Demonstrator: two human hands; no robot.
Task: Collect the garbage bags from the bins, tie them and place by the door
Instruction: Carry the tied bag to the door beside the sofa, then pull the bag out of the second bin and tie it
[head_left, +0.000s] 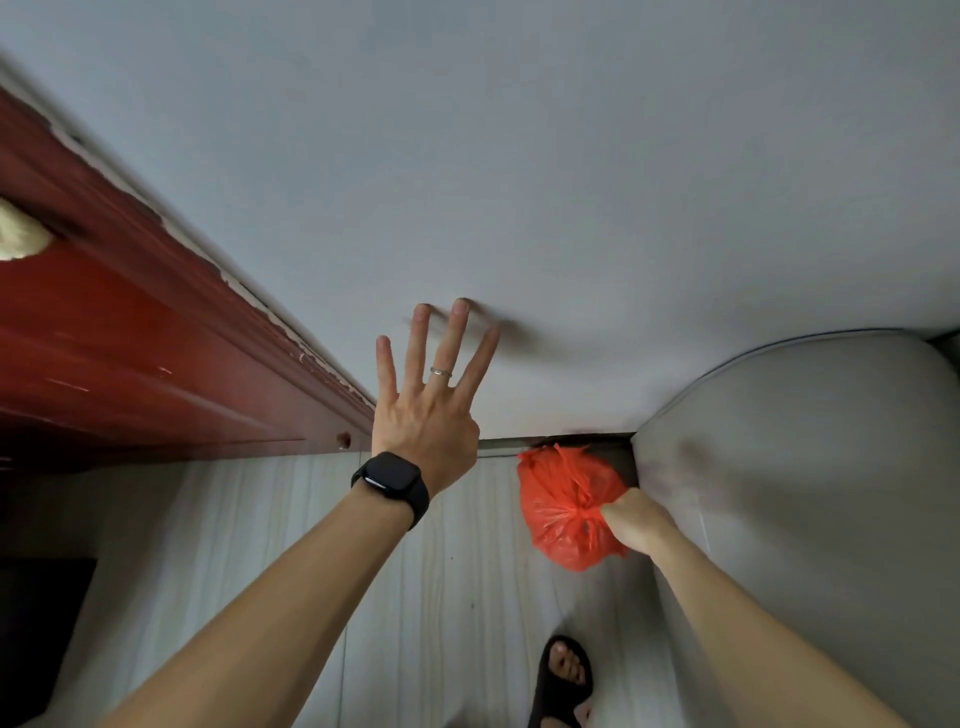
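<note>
A tied red garbage bag (563, 501) hangs low near the floor by the foot of the white wall (571, 182). My right hand (636, 522) grips it at its knotted neck. My left hand (434, 395) is raised with fingers spread straight, its fingertips pressed flat against the white wall. A black watch sits on that wrist and a ring on one finger. To the left stands the dark red door frame (130, 332), with peeling paint along its edge.
A grey rounded object (805, 467) fills the right side beside the bag. The floor (322, 545) is pale wood-grain plank. My foot in a black sandal (566, 680) stands at the bottom. A dark opening (36, 623) lies at lower left.
</note>
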